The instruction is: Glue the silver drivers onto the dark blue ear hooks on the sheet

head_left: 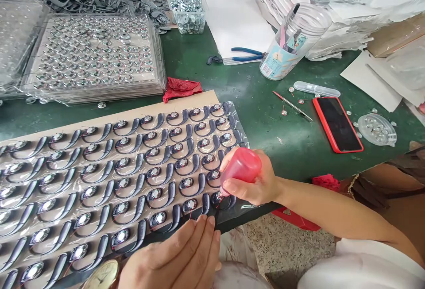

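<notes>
My right hand is wrapped round a red squeeze bottle. The bottle is tipped, with its nozzle pointing down at a black hook-shaped earpiece at the sheet's near right corner. Rows of similar earpieces, each with a round silver disc like a small speaker and thin wires, lie on a clear plastic sheet over brown cardboard. By the sheet's near edge, my left hand has its fingers stretched out side by side, tips close to the front row. It holds nothing visible; its underside is hidden.
Stacked plastic trays of silver discs stand behind, beside grey parts and a box of metal pieces. Rightward are blue-handled pliers, a jar of tools, tweezers, a red-cased phone and a small dish.
</notes>
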Demonstrator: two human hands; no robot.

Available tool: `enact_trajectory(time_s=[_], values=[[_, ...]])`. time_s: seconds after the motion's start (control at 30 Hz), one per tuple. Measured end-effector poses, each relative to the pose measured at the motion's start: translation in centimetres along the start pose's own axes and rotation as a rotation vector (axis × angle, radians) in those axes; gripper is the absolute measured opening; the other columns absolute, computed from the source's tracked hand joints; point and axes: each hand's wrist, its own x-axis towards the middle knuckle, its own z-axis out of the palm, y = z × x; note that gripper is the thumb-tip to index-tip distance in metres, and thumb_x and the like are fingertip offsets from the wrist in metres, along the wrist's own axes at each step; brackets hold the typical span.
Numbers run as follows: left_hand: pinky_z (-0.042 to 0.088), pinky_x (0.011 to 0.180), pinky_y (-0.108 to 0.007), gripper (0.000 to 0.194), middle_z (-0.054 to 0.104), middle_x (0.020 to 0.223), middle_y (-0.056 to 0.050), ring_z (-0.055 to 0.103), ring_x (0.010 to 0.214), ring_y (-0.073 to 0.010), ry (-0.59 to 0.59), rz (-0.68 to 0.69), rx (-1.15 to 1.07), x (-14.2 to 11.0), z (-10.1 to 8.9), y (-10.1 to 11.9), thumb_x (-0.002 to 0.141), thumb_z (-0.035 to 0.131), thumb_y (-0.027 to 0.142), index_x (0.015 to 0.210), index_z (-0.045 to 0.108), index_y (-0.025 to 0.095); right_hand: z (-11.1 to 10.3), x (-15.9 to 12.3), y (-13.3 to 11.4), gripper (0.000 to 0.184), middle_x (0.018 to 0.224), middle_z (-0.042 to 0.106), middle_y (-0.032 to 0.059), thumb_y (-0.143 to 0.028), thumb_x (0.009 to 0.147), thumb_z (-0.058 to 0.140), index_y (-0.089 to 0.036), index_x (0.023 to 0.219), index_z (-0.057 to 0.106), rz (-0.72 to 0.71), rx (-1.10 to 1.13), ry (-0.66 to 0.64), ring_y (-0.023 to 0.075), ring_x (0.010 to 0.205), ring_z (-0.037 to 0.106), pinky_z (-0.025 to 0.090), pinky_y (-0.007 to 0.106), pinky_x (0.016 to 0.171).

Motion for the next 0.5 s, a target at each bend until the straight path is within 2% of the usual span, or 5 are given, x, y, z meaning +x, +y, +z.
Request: enact_trajectory(time_s=[0.1, 0.33, 0.5], values=[[0.044, 0.104, -0.029, 0.024, 0.076, 0.099, 0.0, 0.068, 0.097, -0.0121, -0.051, 0.099, 0.057, -0.31, 0.03, 0.18, 0.1, 0.044, 0.014, 0.1, 0.069, 0.014, 0.06, -0.01, 0.07, 0.032, 0.049, 0.058, -0.0029, -0.04, 0.081, 0.073, -0.019, 0.065, 0.056, -0.068, -0.092, 0.007, 0.0102, 0.046, 0.053, 0.044, 0.023, 0.045], [0.035, 0.118, -0.037, 0.021, 0.076, 0.1, -0.002, 0.067, 0.098, -0.0138, -0.049, 0.084, 0.041, -0.41, 0.01, 0.04, 0.098, 0.048, 0.016, 0.1, 0.069, 0.013, 0.3, 0.13, 0.45, 0.034, 0.055, 0.059, -0.0006, -0.038, 0.083, 0.073, -0.018, 0.061, 0.054, -0.29, -0.243, 0.053, 0.0099, 0.046, 0.054, 0.046, 0.023, 0.045], [0.034, 0.12, -0.037, 0.022, 0.076, 0.1, -0.003, 0.069, 0.098, -0.0142, -0.039, 0.053, 0.009, -0.42, 0.03, 0.27, 0.097, 0.049, 0.016, 0.1, 0.07, 0.013, 0.3, 0.01, 0.58, 0.026, 0.058, 0.061, 0.0, -0.035, 0.082, 0.073, -0.018, 0.067, 0.06, -0.254, -0.284, 0.116, 0.0116, 0.05, 0.057, 0.049, 0.025, 0.049]])
